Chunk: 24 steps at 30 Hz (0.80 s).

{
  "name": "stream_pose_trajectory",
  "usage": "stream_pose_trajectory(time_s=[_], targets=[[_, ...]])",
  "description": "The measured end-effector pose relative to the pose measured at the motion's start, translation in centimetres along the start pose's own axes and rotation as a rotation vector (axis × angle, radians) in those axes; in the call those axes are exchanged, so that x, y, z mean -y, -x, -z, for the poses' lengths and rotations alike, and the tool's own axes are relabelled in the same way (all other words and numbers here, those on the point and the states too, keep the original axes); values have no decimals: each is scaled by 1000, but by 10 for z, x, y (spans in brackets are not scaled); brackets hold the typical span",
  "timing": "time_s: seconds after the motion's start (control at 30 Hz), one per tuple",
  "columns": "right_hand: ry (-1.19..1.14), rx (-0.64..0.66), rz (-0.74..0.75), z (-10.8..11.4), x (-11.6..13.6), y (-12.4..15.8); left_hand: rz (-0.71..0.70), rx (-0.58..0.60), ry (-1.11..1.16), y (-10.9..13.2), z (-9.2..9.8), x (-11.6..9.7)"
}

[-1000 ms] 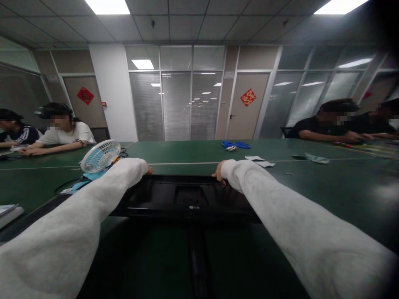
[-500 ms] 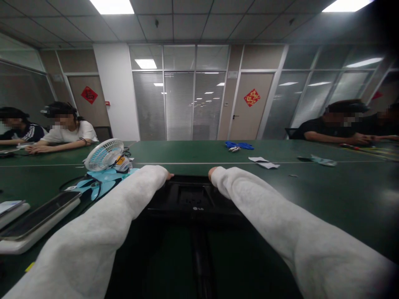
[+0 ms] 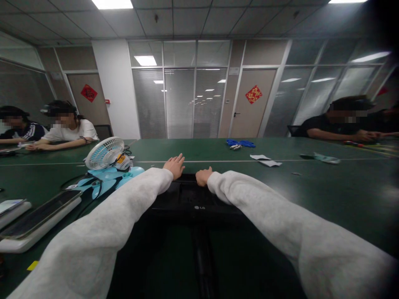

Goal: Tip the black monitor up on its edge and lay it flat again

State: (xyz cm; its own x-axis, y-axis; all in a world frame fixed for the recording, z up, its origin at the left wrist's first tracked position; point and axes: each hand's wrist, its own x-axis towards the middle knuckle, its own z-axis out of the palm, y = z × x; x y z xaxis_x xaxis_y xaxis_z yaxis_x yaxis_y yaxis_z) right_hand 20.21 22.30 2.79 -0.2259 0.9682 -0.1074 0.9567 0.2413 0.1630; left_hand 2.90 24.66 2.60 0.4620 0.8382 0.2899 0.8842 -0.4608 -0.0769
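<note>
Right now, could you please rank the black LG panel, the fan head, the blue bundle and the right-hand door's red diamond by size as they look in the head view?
1. Black LG panel
2. Fan head
3. Blue bundle and red diamond: too alike to rank

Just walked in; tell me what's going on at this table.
Someone in pale sleeves is reaching over a black LG-marked panel. The left hand is spread open by its far edge; the right hand is curled there, its exact grip unclear. A white-and-blue fan is on the green table to the left, with other people seated farther along.
</note>
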Motion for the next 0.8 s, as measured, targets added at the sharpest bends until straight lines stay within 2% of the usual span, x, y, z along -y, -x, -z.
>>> stream_pose_trajectory(time_s=[0.07, 0.27, 0.4, 0.5, 0.63, 0.73, 0.8], targets=[[66, 61, -31, 0, 2, 0, -41, 23, 5, -1, -2, -10], [165, 85, -37, 3, 8, 7, -94, 274, 17, -1, -15, -21], [170, 60, -3, 12, 8, 16, -114, 295, 14, 0, -5, -23], [156, 57, 49, 30, 6, 24, -152, 227, 22, -1, 21, -27], [128, 86, 160, 64, 7, 48, -142, 115, -3, 6, 72, -37], [108, 48, 289, 82, 8, 88, -164, 65, -42, 30, 111, -50], [94, -26, 368, 83, 5, 126, -210, 46, -58, 58, 131, -61]])
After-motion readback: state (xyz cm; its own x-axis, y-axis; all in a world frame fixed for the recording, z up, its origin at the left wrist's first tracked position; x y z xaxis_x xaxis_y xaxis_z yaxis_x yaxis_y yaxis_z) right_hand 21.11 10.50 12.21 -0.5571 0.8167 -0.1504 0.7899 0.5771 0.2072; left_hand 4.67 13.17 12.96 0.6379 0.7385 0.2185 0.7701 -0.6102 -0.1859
